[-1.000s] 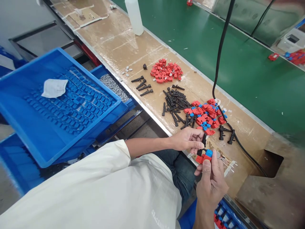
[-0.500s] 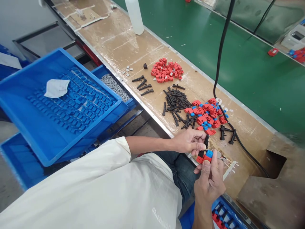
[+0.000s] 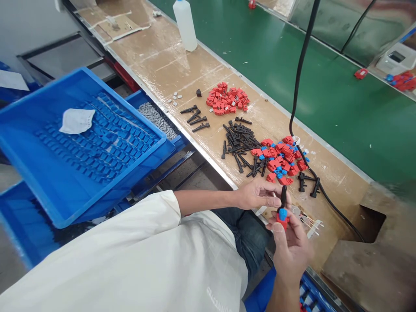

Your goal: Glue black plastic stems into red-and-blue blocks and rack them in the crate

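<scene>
Over the bench's near edge, my left hand (image 3: 260, 194) pinches a black rod-shaped piece (image 3: 284, 197) that points up. My right hand (image 3: 290, 242) grips a red and blue part (image 3: 282, 216) just below it, and the two pieces touch. Beyond my hands lies a pile of red and blue parts (image 3: 284, 158). Left of that pile are many black rod pieces (image 3: 240, 138). Farther back sits a heap of small red parts (image 3: 227, 99).
Blue trays (image 3: 61, 173) stand at the left, one holding rows of blue pieces. A black cable (image 3: 297, 86) hangs down and crosses the bench (image 3: 162, 56). Cotton swabs (image 3: 313, 223) lie beside my right hand. A translucent bottle (image 3: 186, 26) stands at the back.
The red and blue part has turned in my right hand, so its blue end now faces me under the black rod. My right hand has shifted slightly right and down.
</scene>
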`<action>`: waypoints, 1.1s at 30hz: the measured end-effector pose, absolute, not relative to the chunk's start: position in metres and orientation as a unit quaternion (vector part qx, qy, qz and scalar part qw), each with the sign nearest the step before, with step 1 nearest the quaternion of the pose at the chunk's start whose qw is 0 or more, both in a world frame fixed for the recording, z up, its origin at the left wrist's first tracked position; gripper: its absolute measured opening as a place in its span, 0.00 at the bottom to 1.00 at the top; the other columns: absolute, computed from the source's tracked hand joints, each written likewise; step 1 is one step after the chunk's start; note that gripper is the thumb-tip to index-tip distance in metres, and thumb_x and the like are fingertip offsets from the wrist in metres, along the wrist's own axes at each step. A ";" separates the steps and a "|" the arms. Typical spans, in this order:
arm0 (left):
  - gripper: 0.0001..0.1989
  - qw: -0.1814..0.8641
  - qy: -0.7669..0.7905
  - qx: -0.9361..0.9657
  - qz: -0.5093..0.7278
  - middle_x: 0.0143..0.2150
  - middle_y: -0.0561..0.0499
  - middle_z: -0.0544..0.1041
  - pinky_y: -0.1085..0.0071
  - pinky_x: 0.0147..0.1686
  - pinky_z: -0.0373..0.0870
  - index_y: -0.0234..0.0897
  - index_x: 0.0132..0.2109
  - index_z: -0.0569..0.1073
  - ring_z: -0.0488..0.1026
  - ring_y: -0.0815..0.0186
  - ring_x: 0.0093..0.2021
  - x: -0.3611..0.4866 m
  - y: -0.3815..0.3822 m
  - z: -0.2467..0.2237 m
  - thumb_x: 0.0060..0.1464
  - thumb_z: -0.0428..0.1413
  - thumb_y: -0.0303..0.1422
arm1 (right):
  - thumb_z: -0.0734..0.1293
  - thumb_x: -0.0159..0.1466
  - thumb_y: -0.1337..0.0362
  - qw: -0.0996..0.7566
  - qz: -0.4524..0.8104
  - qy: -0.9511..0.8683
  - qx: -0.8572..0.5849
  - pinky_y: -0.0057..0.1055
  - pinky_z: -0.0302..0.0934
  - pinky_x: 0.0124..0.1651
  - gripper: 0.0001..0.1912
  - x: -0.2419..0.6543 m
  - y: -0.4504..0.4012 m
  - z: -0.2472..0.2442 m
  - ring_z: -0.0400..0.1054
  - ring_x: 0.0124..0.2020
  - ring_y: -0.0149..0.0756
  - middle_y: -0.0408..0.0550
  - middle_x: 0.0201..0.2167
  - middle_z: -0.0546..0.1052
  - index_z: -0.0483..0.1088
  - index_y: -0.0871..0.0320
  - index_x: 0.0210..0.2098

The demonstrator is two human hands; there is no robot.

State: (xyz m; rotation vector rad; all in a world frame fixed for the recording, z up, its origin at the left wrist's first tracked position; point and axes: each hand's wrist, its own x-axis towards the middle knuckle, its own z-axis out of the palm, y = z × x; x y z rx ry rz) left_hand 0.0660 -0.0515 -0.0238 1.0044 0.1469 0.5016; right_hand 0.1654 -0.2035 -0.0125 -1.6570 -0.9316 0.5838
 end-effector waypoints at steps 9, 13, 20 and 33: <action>0.35 0.842 0.066 0.476 0.245 0.47 0.34 0.79 0.64 0.52 0.69 0.32 0.39 0.80 0.74 0.52 0.56 0.050 -0.076 -0.022 0.45 0.59 0.64 | 0.73 0.60 0.59 0.341 -0.109 -0.619 -0.699 0.41 0.72 0.41 0.20 0.159 -0.190 0.013 0.76 0.38 0.43 0.52 0.38 0.79 0.70 0.54 0.50; 0.34 0.838 0.054 0.487 0.239 0.45 0.33 0.80 0.62 0.52 0.69 0.32 0.38 0.80 0.74 0.52 0.54 0.045 -0.077 -0.022 0.48 0.58 0.63 | 0.74 0.57 0.57 0.295 -0.217 -0.642 -0.674 0.34 0.70 0.34 0.24 0.154 -0.191 0.017 0.76 0.32 0.40 0.52 0.36 0.79 0.70 0.57 0.50; 0.35 0.845 0.118 0.458 0.249 0.43 0.34 0.80 0.63 0.49 0.70 0.32 0.36 0.80 0.75 0.52 0.51 0.042 -0.087 -0.021 0.48 0.57 0.64 | 0.75 0.54 0.53 0.312 -0.200 -0.601 -0.708 0.34 0.69 0.32 0.18 0.150 -0.192 0.010 0.76 0.30 0.41 0.49 0.30 0.79 0.72 0.55 0.39; 0.35 0.830 0.112 0.488 0.245 0.46 0.36 0.80 0.64 0.50 0.70 0.33 0.42 0.80 0.74 0.53 0.53 0.041 -0.077 -0.016 0.48 0.58 0.63 | 0.74 0.59 0.59 0.365 -0.106 -0.618 -0.688 0.40 0.71 0.40 0.22 0.156 -0.190 0.015 0.75 0.36 0.43 0.55 0.38 0.79 0.71 0.58 0.51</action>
